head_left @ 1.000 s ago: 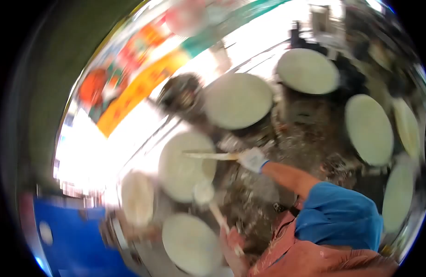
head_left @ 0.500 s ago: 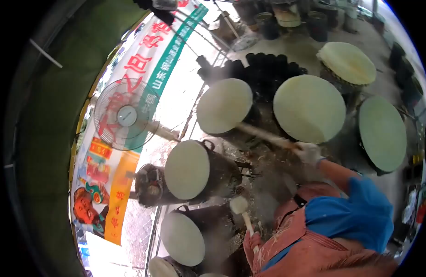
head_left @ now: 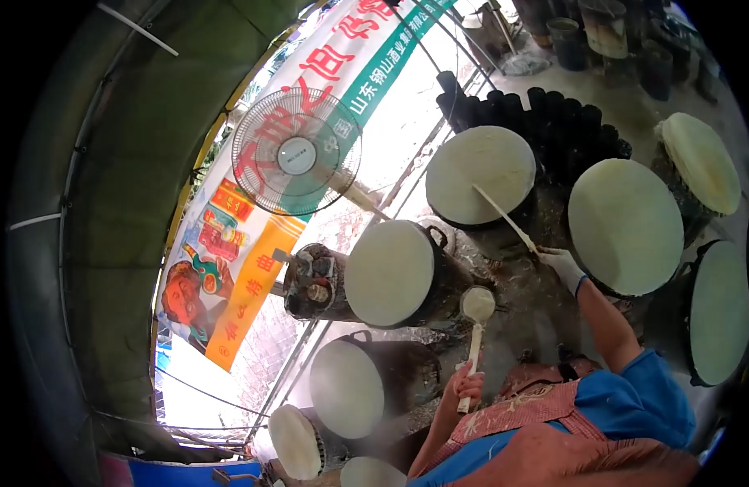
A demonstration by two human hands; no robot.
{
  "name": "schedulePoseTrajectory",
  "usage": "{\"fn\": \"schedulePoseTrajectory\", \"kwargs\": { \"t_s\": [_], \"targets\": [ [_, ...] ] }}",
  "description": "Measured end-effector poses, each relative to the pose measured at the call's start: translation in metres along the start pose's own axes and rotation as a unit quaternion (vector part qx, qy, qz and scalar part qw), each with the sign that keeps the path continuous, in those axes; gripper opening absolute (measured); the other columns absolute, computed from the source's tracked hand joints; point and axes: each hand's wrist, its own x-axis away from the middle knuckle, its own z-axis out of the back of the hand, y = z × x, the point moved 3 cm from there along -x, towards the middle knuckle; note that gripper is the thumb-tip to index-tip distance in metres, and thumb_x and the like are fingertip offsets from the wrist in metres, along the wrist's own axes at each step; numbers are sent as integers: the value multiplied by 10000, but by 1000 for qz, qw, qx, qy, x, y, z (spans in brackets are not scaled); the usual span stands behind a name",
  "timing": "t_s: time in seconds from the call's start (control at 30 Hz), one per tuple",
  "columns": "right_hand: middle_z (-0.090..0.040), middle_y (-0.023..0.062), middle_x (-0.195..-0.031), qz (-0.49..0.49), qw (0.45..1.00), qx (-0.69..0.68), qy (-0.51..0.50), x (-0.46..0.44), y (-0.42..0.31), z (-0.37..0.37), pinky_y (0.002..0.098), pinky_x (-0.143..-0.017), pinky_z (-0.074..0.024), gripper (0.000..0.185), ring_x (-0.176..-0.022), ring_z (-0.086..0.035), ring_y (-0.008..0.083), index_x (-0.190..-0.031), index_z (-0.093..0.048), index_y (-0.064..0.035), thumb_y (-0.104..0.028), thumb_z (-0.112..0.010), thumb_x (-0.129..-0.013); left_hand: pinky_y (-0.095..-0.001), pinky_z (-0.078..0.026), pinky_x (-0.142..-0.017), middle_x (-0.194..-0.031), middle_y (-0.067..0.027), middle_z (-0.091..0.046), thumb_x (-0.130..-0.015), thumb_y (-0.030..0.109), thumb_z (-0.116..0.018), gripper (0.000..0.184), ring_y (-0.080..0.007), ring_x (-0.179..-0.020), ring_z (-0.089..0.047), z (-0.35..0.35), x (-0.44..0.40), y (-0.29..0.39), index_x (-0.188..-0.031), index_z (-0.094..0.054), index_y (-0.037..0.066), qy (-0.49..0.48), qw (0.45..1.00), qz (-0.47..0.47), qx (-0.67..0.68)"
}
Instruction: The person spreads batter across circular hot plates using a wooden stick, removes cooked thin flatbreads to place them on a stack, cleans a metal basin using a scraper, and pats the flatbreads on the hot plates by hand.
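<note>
Right hand point(head_left: 563, 268), in a white glove with a blue cuff: fingers closed round the end of a long, thin, pale wooden stick point(head_left: 508, 217), its far end over the flat pale top of a large round dark-sided vessel point(head_left: 481, 174) at the far middle. Left hand point(head_left: 465, 386): fingers clenched about the pale handle of a small round-headed ladle point(head_left: 478, 305), cream-coloured, head uppermost in the view, beside the near side of a second pale-topped vessel with a dark loop handle point(head_left: 388, 273). Change noted: the stick's tip, blurred at the far vessel's rim half a second earlier, now lies well inside its outline. This brings the stick over the pale surface, so contact there looks possible; whether it presses cannot be told. Also listed: a large round pale-topped vessel point(head_left: 626, 227), right of the glove; a further one at the far right, its pale top thick-edged point(head_left: 701, 162); a dark-rimmed one at the right edge point(head_left: 721, 312); one at the near left point(head_left: 347, 390). Surroundings: a grey wire-caged fan point(head_left: 296, 154), a white, green and orange printed banner point(head_left: 256, 296), and clustered black cylinders point(head_left: 553, 122) behind the far vessel.
</note>
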Motion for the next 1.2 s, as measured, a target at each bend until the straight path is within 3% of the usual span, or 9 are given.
{"fn": "schedulePoseTrajectory", "kwargs": {
  "t_s": [0.13,0.33,0.4,0.63,0.73,0.8,0.93,1.1,1.2],
  "targets": [
    [-635,20,-828,-29,999,20,18,-5,15,-16,234,-534,-434,390,-592,-530,80,-1199,-602,-55,-168,-647,-829,-255,-317,-374,-639,-15,-325,-999,311,-374,346,-99,-428,-323,15,9,37,-1283,-452,129,-8,998,59,-12],
    [-648,40,-810,57,991,115,44,-20,7,-18,278,-523,-444,402,-572,-552,117,-1195,-597,-44,-202,-637,-827,-234,-289,-331,-578,-1,-326,-969,332,-456,280,-87,-381,-311,9,16,58,-986,-510,58,103,993,47,26],
    [-673,142,-893,302,837,437,134,-11,-21,-11,417,-649,-481,363,-732,-647,316,-1145,-611,-101,-282,-599,-832,-232,-280,-324,-560,1,-319,-966,335,-462,320,-85,-375,-305,1,16,59,-864,-472,31,126,991,42,32],
    [-607,158,-664,307,634,660,260,-8,-54,-17,429,-556,-497,235,-583,-600,332,-1047,-642,-187,-286,-576,-845,-222,-268,-322,-547,-2,-312,-958,339,-480,346,-81,-376,-297,-14,16,64,-783,-413,48,161,987,1,-23],
    [-606,160,-690,293,624,691,217,3,-51,-21,438,-566,-480,210,-616,-594,333,-993,-651,-122,-249,-608,-832,-215,-265,-337,-570,0,-309,-966,319,-464,239,-75,-400,-294,-16,14,63,-920,-434,87,132,990,-14,-43],
    [-608,157,-693,309,630,683,205,9,-54,-25,438,-563,-475,215,-612,-589,336,-988,-654,-114,-249,-613,-827,-206,-266,-362,-642,6,-316,-987,257,-427,284,-61,-438,-296,-9,16,65,-1243,-492,154,84,996,-6,-22],
    [-630,138,-704,288,689,647,157,9,-54,-16,462,-576,-481,223,-633,-594,365,-991,-645,-131,-274,-589,-829,-203,-256,-354,-640,0,-318,-985,263,-430,284,-60,-431,-295,7,15,72,-1231,-500,138,43,998,39,5],
    [-667,75,-1055,138,936,323,-1,22,-48,12,249,-829,-438,425,-927,-592,112,-1191,-576,7,-165,-608,-803,-205,-253,-348,-634,1,-323,-983,276,-433,280,-62,-418,-292,3,13,72,-1199,-517,119,65,997,35,13],
    [-659,52,-1064,130,959,250,37,28,-60,4,261,-816,-446,430,-919,-591,140,-1177,-568,50,-149,-618,-799,-206,-255,-347,-624,7,-320,-982,282,-436,271,-61,-409,-286,5,12,77,-1181,-526,123,90,995,39,27]
  ]
}}
